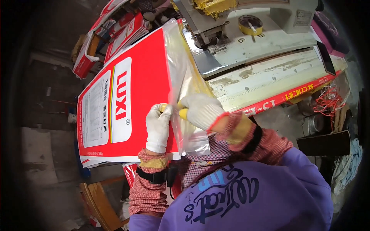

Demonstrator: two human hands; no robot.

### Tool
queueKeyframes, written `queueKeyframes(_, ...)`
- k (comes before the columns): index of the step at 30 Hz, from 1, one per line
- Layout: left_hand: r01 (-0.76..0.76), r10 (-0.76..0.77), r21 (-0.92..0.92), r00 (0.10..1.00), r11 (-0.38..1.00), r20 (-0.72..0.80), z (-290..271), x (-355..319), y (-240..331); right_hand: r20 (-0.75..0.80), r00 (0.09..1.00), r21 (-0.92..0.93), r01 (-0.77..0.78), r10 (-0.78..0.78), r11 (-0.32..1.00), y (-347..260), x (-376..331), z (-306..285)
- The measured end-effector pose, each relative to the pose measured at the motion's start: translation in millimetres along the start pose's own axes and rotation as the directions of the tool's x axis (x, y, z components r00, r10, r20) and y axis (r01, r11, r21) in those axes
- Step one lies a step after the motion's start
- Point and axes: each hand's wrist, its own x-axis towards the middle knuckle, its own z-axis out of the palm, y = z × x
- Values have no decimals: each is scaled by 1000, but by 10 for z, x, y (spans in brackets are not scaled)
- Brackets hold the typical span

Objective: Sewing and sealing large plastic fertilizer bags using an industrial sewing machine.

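A large red printed sack (152,77) with a white panel lies flat before me. A clear plastic liner (177,61) sticks out past its right edge. My left hand (158,125), in a white glove with yellow fingertips, is closed at the sack's edge, pinching the liner there. Just to its right, my right hand (202,109), gloved alike, has thumb and fingers drawn together on the same liner. The liner's lower end hangs loose below the hands. What exactly lies between the right fingertips is partly hidden.
An industrial sewing machine (246,42) stands at the far right, with a roll of yellow tape (250,25) on its bed. Its worn front table (262,81) has a red printed strip along the edge. More folded red sacks (127,36) are stacked at the far left. Red string (329,100) hangs at right.
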Motion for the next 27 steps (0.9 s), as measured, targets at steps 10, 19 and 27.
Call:
queueKeyframes(10, -140, 180, -376, 981, 916, 73, -791, 17, 286, 153, 988, 29, -15, 11, 999, -97, -97, -60)
queueKeyframes(19, -136, 136, 27, 991, 990, 14, -735, -110, 832, 264, 789, -119, 597, -555, 793, -753, 665, 174)
queueKeyframes(27, 122, -363, 344, 228, 931, 903, -943, -689, 506, -80, 990, 158, 128, -117, 979, -330, 2721, 207)
